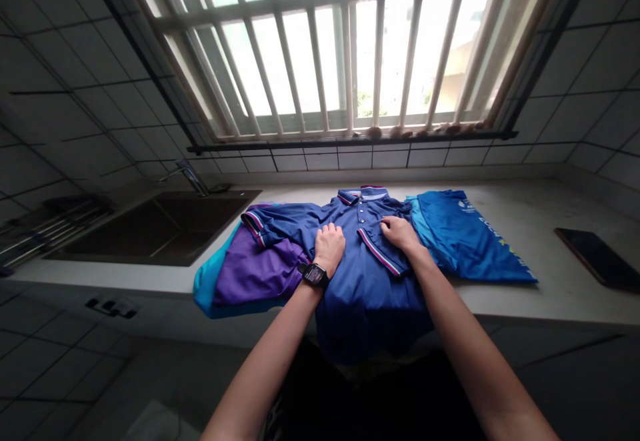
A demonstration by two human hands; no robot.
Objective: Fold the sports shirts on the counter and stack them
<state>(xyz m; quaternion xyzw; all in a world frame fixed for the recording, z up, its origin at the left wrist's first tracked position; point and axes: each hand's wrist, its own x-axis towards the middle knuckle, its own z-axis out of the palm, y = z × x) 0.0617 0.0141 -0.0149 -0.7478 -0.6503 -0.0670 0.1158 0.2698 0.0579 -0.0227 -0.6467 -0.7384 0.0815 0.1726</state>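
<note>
A dark blue polo shirt (pixel 370 301) lies front up on the counter, its collar toward the window and its hem hanging over the front edge. The sleeve on the left stretches outward, while the right sleeve is folded in across the chest. My left hand (pixel 330 244), with a black watch on the wrist, rests on the shirt's left chest, fingers laid on the cloth. At the folded sleeve, my right hand (pixel 399 231) has its fingers curled in against the fabric. Purple and turquoise clothing (pixel 260 268) sits beneath the left sleeve.
A folded bright blue printed garment (pixel 475 241) lies right of the shirt, with a dark phone (pixel 600 254) farther right. To the left are a dark sink (pixel 145 228), a faucet (pixel 190 176) and a metal rack (pixel 55 228). A barred window (pixel 345 48) is behind the counter.
</note>
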